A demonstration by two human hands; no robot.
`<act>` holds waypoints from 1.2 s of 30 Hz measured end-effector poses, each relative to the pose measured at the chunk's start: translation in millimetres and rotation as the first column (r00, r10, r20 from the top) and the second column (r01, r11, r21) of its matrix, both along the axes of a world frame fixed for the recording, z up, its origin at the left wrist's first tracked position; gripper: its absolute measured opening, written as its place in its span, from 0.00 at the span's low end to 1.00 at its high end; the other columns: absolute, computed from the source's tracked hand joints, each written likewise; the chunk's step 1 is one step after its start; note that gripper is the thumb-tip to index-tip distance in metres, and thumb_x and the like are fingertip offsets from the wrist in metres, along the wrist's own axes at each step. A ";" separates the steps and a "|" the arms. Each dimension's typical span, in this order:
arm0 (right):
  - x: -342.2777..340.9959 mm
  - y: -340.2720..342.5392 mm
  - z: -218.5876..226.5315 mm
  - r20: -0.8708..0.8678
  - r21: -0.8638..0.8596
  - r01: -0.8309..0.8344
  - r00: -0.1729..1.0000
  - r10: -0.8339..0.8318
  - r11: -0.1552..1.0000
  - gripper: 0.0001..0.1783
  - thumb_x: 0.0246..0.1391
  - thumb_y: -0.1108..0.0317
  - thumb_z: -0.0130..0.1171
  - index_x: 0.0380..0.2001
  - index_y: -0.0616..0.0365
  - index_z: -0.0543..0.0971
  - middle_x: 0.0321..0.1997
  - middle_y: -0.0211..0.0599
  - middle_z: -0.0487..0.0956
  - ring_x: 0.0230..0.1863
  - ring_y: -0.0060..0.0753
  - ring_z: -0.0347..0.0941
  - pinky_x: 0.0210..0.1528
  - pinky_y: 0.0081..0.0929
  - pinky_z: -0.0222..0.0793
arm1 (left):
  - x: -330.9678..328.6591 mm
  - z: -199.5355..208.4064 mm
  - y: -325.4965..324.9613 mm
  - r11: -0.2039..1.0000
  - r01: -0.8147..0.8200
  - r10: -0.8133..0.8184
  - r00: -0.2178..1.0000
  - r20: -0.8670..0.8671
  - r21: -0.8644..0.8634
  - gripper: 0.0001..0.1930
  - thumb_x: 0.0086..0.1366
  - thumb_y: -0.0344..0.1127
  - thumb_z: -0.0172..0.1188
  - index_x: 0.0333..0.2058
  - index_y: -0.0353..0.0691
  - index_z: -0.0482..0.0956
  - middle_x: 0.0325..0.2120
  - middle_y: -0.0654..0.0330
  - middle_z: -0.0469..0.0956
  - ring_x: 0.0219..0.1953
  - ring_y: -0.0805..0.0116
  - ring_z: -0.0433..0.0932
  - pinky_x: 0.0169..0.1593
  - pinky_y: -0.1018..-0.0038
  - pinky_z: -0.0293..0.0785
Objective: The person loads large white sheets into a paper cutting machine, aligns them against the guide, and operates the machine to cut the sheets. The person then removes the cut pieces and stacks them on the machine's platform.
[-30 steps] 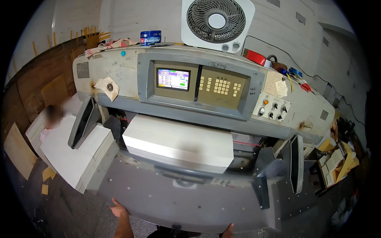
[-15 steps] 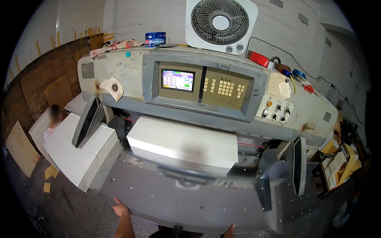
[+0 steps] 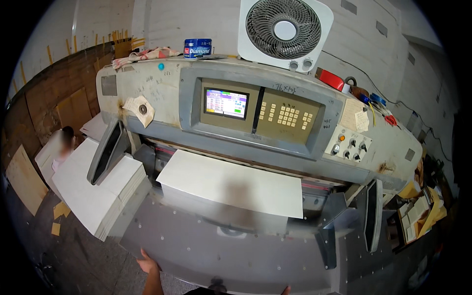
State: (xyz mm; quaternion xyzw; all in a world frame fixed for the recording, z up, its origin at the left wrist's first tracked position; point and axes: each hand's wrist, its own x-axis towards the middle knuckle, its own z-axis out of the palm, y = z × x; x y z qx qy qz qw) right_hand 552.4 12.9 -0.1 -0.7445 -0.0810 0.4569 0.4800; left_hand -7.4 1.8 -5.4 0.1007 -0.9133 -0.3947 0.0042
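Note:
My left hand [image 3: 147,263] is at the front edge of the grey metal table [image 3: 189,255], its thumb and a finger apart on the rim; I see nothing in it. Farther right along the same edge, just a fingertip of my right hand [image 3: 286,291] shows at the bottom of the view. The rest of that hand is out of sight. Ahead of both hands, a thick stack of white paper [image 3: 196,179] lies under the front of a large paper cutting machine [image 3: 157,96]. A dark shadow falls on its top sheet, and its front face is blurred. Neither hand touches the paper.
More white paper [image 3: 93,182] is piled on the left beside an upright dark guard [image 3: 105,152]; another guard [image 3: 372,216] stands right. The machine carries a lit screen [image 3: 226,103], keypad [image 3: 287,118] and knobs [image 3: 351,145]. A fan [image 3: 285,32] sits on top. Someone [image 3: 64,147] is far left.
The white stack's top now reaches nearer to me, with its right end farther right. The whole view has shifted slightly. My left hand stays at the table edge; less of the right hand shows.

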 end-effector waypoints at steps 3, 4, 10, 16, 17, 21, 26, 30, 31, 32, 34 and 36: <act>9.7 0.7 14.6 0.014 -0.225 -0.091 0.995 0.097 0.970 0.54 0.51 0.27 0.54 0.62 0.69 0.66 0.61 0.55 0.70 0.60 0.41 0.67 0.59 0.41 0.66 | -4.8 7.9 -0.9 0.996 0.059 -0.045 0.982 0.182 -0.070 0.43 0.64 0.69 0.49 0.55 0.27 0.66 0.49 0.38 0.75 0.47 0.41 0.78 0.47 0.54 0.76; 16.3 6.2 42.8 0.005 -0.438 -0.152 0.985 0.171 0.886 0.56 0.49 0.25 0.55 0.62 0.69 0.66 0.61 0.56 0.70 0.62 0.41 0.65 0.62 0.42 0.63 | -12.1 10.5 -0.1 0.983 0.068 -0.028 0.974 0.224 -0.171 0.42 0.64 0.66 0.50 0.57 0.27 0.64 0.51 0.38 0.74 0.49 0.41 0.77 0.49 0.55 0.75; 4.3 42.2 82.4 0.846 -0.515 0.086 0.216 0.488 0.853 0.56 0.47 0.27 0.56 0.62 0.68 0.64 0.63 0.57 0.68 0.64 0.52 0.63 0.63 0.51 0.60 | -70.3 -5.4 28.5 0.880 0.205 -0.394 0.819 -0.418 -0.428 0.42 0.63 0.49 0.60 0.66 0.29 0.53 0.59 0.40 0.66 0.59 0.46 0.68 0.59 0.58 0.66; -0.1 252.7 27.6 0.309 0.459 -0.420 0.901 0.303 0.783 0.49 0.59 0.63 0.62 0.72 0.58 0.42 0.73 0.53 0.50 0.73 0.47 0.49 0.71 0.42 0.49 | -140.1 79.7 240.8 0.236 0.074 -0.678 0.727 0.109 0.969 0.40 0.65 0.50 0.59 0.67 0.34 0.54 0.61 0.50 0.66 0.63 0.56 0.64 0.64 0.64 0.60; -28.8 287.5 56.0 0.261 0.418 -0.366 0.925 0.276 0.831 0.46 0.60 0.61 0.61 0.71 0.58 0.46 0.73 0.47 0.53 0.72 0.44 0.50 0.70 0.39 0.49 | -144.9 94.4 267.1 0.183 0.110 -0.705 0.707 0.052 0.977 0.38 0.66 0.51 0.57 0.66 0.34 0.57 0.61 0.50 0.66 0.63 0.55 0.64 0.65 0.65 0.59; -55.1 376.9 84.9 -0.350 0.629 0.047 0.909 0.228 0.776 0.36 0.59 0.50 0.58 0.65 0.55 0.62 0.67 0.31 0.66 0.70 0.33 0.56 0.68 0.35 0.50 | -149.5 72.6 330.6 0.123 0.434 -0.863 0.491 -0.120 0.892 0.34 0.67 0.54 0.54 0.61 0.32 0.65 0.58 0.52 0.70 0.62 0.59 0.66 0.65 0.67 0.59; -72.5 391.9 78.0 -0.349 0.588 0.107 0.928 0.132 0.802 0.31 0.55 0.55 0.60 0.60 0.55 0.69 0.57 0.33 0.75 0.61 0.33 0.67 0.63 0.32 0.59 | -148.5 71.6 326.2 0.245 0.527 -0.802 0.581 -0.136 0.814 0.28 0.67 0.50 0.51 0.54 0.31 0.71 0.50 0.50 0.76 0.54 0.58 0.74 0.58 0.64 0.68; -51.7 368.5 70.7 -0.358 0.622 0.084 0.915 0.187 0.779 0.33 0.54 0.53 0.60 0.60 0.55 0.68 0.56 0.33 0.75 0.58 0.33 0.70 0.57 0.30 0.65 | -135.4 76.0 310.0 0.188 0.518 -0.867 0.487 -0.107 0.835 0.29 0.67 0.52 0.50 0.57 0.33 0.68 0.54 0.52 0.73 0.57 0.60 0.70 0.61 0.65 0.64; -44.6 355.4 72.9 -0.339 0.564 0.037 0.921 0.190 0.825 0.32 0.54 0.55 0.59 0.60 0.57 0.68 0.55 0.35 0.75 0.56 0.35 0.71 0.53 0.32 0.68 | -131.5 79.9 298.2 0.161 0.491 -0.882 0.461 -0.099 0.856 0.30 0.67 0.53 0.49 0.58 0.34 0.67 0.55 0.53 0.71 0.59 0.61 0.68 0.63 0.65 0.61; -42.9 338.1 70.8 -0.356 0.575 0.070 0.918 0.173 0.815 0.32 0.55 0.55 0.59 0.60 0.58 0.68 0.55 0.36 0.75 0.56 0.36 0.71 0.54 0.32 0.68 | -129.9 77.3 281.5 0.183 0.501 -0.875 0.475 -0.091 0.846 0.30 0.67 0.53 0.49 0.58 0.34 0.67 0.56 0.53 0.70 0.59 0.60 0.67 0.64 0.65 0.61; -37.9 298.3 70.8 -0.392 0.590 0.141 0.911 0.129 0.795 0.32 0.55 0.56 0.59 0.59 0.60 0.68 0.54 0.37 0.75 0.57 0.38 0.71 0.54 0.34 0.68 | -125.7 66.0 242.8 0.229 0.520 -0.866 0.496 -0.072 0.823 0.31 0.67 0.54 0.49 0.58 0.34 0.66 0.57 0.53 0.70 0.60 0.60 0.66 0.65 0.65 0.59; -33.6 243.5 81.9 -0.396 0.584 0.180 0.914 0.085 0.791 0.32 0.56 0.57 0.57 0.60 0.63 0.67 0.55 0.42 0.74 0.57 0.42 0.70 0.58 0.37 0.67 | -123.2 56.5 188.1 0.236 0.448 -0.863 0.505 -0.027 0.862 0.32 0.66 0.55 0.48 0.58 0.34 0.66 0.57 0.54 0.70 0.61 0.60 0.65 0.65 0.64 0.57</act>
